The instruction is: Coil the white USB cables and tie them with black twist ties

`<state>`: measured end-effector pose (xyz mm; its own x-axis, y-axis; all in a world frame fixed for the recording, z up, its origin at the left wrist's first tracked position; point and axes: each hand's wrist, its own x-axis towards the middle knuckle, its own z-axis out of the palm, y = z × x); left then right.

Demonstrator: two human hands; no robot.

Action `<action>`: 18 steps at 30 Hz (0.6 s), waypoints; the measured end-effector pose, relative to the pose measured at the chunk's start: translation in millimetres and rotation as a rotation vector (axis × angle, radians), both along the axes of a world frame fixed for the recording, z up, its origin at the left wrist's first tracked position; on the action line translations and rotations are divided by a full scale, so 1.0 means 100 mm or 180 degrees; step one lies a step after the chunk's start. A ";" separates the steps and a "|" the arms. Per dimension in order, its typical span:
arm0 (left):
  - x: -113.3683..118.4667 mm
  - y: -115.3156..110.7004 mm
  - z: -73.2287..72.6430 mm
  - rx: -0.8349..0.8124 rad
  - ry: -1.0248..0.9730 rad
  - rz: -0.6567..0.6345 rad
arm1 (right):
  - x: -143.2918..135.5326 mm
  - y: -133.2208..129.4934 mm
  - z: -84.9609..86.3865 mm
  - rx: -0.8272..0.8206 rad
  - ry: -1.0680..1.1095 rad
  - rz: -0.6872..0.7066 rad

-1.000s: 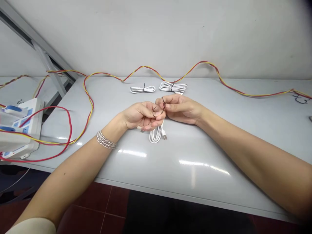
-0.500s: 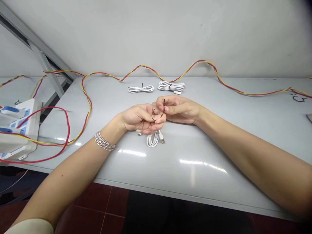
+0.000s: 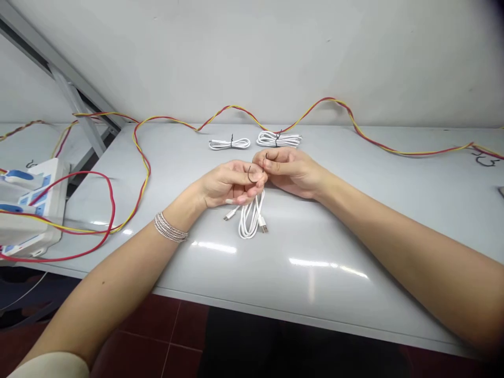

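Observation:
My left hand (image 3: 236,182) and my right hand (image 3: 291,170) meet over the middle of the table, fingertips close together. Both pinch thin black twist ties; one tie (image 3: 249,175) curls up from the left thumb and finger, and a dark end pokes up from the right fingertips. Whether it is one tie or more I cannot tell. Below the hands lies a coiled white USB cable (image 3: 248,223), its two plugs showing toward me and its upper part hidden by the fingers. Behind them rest two white cable bundles, a small one (image 3: 229,144) and a thicker one (image 3: 279,139), each bound with a black tie.
A twisted red and yellow wire (image 3: 232,107) runs along the wall at the back and loops down on the left. There a white power strip (image 3: 47,210) with plugs sits beside a metal frame (image 3: 74,100). Several loose black ties (image 3: 485,159) lie far right.
Both hands have risen slightly away from me, the left one more, uncovering more of the white cable beneath. They still pinch the black ties.

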<state>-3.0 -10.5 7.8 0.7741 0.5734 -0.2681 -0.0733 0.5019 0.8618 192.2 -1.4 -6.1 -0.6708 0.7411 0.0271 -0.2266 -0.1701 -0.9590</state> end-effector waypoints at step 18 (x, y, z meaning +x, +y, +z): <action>0.05 0.00 -0.14 0.2278 0.0904 0.1738 | -0.05 0.05 0.08 -0.0217 -0.0641 -0.1225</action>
